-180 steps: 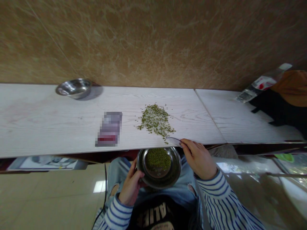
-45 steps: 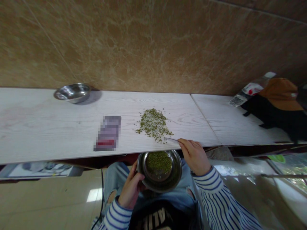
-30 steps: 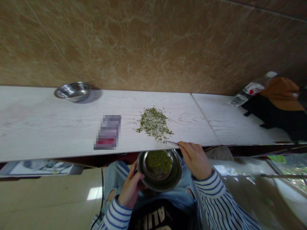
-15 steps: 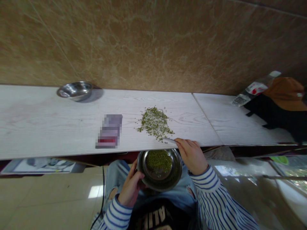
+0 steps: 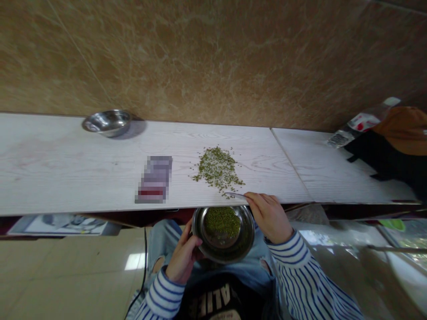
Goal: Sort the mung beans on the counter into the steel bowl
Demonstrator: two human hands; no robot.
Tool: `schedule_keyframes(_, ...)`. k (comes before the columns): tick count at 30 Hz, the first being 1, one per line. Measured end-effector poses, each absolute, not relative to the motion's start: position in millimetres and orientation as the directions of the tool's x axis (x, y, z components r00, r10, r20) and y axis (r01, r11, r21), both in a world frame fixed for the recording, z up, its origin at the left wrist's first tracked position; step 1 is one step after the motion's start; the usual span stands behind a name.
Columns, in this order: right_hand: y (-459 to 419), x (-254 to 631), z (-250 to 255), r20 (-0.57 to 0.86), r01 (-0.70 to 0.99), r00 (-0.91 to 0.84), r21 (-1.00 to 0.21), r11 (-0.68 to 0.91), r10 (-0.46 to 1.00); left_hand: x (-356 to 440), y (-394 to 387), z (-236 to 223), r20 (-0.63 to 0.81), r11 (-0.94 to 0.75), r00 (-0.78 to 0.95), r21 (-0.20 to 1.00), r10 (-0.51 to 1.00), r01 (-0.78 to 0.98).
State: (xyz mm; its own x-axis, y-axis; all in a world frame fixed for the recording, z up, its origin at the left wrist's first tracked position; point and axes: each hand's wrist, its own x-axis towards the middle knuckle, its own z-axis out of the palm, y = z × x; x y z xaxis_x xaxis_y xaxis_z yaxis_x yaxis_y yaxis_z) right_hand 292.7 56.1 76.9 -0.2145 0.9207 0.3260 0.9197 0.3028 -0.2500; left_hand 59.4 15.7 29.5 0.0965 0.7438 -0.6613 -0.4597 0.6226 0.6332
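My left hand (image 5: 183,258) grips the left rim of a steel bowl (image 5: 247,242), thumb over the edge. The bowl is tilted over my lap, just below the table's front edge, with green mung beans (image 5: 223,222) inside it. My right hand (image 5: 271,218) is closed on a thin silver utensil (image 5: 235,195), perhaps a spoon; its handle is mostly hidden in the fingers. The utensil's tip lies at the near edge of a scattered patch of mung beans (image 5: 218,166) on the white table. A few loose beans lie around the tip.
A second steel bowl (image 5: 108,124) stands at the back left by the wall. A blurred-out phone-like object (image 5: 154,180) lies left of the beans. To the right are a plastic bottle (image 5: 363,122), a brown cap (image 5: 405,129) and black cloth (image 5: 383,158). The table's front edge runs above my lap.
The view has shifted slightly, moving the scene a little to the right. Both hands keep their holds, and the utensil's tip stays at the near edge of the bean patch.
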Motion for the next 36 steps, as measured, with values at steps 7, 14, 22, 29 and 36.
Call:
schedule_keyframes(7, 54, 292, 78, 0.317, 0.917, -0.233, -0.244, 0.317, 0.919, 62, 17, 32, -0.648, 0.612, 0.089, 0.654, 0.757, -0.444)
schedule_keyframes(14, 61, 284, 79, 0.305, 0.909, -0.244, -0.258, 0.327, 0.920, 60, 16, 32, -0.650, 0.619, 0.091, 0.657, 0.754, -0.430)
schedule_keyframes(22, 63, 279, 78, 0.322, 0.905, -0.262, -0.245, 0.347, 0.910, 56, 16, 28, -0.640, 0.602, 0.090, 0.653, 0.763, -0.460)
schedule_keyframes(29, 60, 282, 78, 0.318, 0.918, -0.239, -0.233, 0.320, 0.917, 55, 17, 26, -0.645, 0.614, 0.107, 0.646, 0.757, -0.453)
schedule_keyframes(36, 66, 278, 76, 0.330, 0.927, -0.231, -0.210, 0.309, 0.915, 56, 16, 33, -0.640, 0.597, 0.080, 0.656, 0.764, -0.461)
